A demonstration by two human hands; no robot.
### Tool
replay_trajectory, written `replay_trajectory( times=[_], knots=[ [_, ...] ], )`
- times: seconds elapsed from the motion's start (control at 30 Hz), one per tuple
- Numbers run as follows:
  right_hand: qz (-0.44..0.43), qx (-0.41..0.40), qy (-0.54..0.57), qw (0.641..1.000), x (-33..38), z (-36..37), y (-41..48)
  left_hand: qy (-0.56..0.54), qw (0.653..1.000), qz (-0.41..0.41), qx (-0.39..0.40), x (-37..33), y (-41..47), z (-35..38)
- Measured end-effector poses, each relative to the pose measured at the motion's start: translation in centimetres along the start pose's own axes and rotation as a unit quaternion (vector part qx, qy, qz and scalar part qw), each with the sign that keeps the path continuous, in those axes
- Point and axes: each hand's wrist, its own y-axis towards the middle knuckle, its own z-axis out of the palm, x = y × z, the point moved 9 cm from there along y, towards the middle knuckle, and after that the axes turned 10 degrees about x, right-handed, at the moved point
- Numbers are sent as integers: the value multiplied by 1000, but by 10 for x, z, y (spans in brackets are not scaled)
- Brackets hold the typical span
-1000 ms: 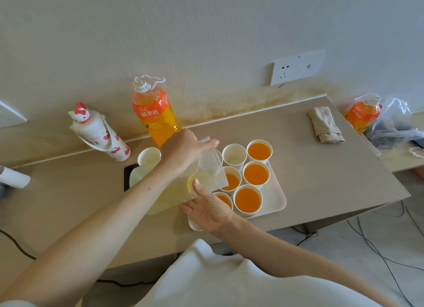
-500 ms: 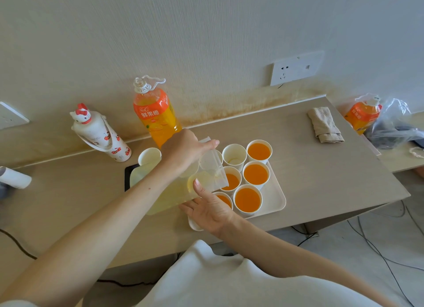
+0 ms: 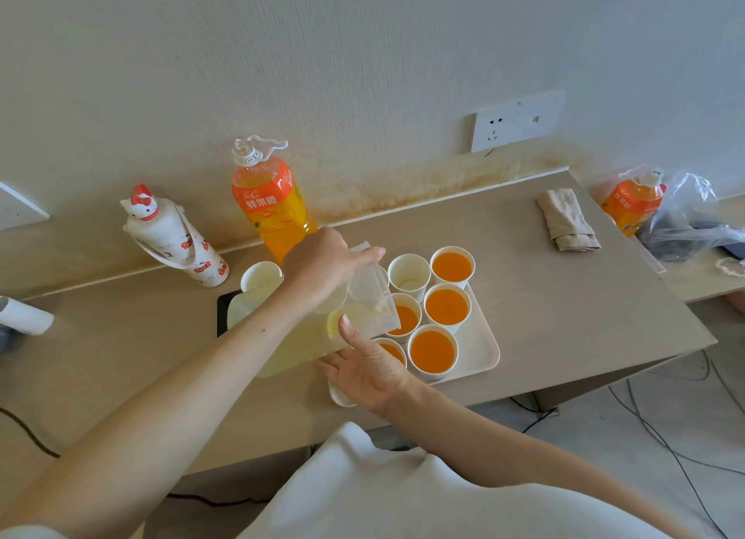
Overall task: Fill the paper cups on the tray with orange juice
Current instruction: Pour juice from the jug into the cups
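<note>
A white tray (image 3: 485,351) near the desk's front edge carries several paper cups. Most hold orange juice, such as the cup (image 3: 433,351) at the front. One cup (image 3: 409,276) at the back looks nearly empty. My left hand (image 3: 322,264) grips a clear plastic pitcher (image 3: 294,345), tilted with its spout over the tray's left cups. Little liquid shows in it. My right hand (image 3: 367,363) touches the pitcher's underside with straight fingers, the index finger on its wall. A large orange juice bottle (image 3: 270,208) stands capped behind my left hand.
Left of the tray stands another paper cup (image 3: 261,276) beside a dark object (image 3: 223,309). A cat-topped white flask (image 3: 173,240) leans at the wall. Back right lie a folded cloth (image 3: 566,220) and a second juice bottle (image 3: 633,204) by a plastic bag. Cables run on the floor.
</note>
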Motion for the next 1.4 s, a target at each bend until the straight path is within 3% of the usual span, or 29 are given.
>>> replay_trajectory(
  times=[1.4],
  knots=[
    [-12,-4,18,1000,8,2,-1,33,999,13,-4,-17,6,1]
  ],
)
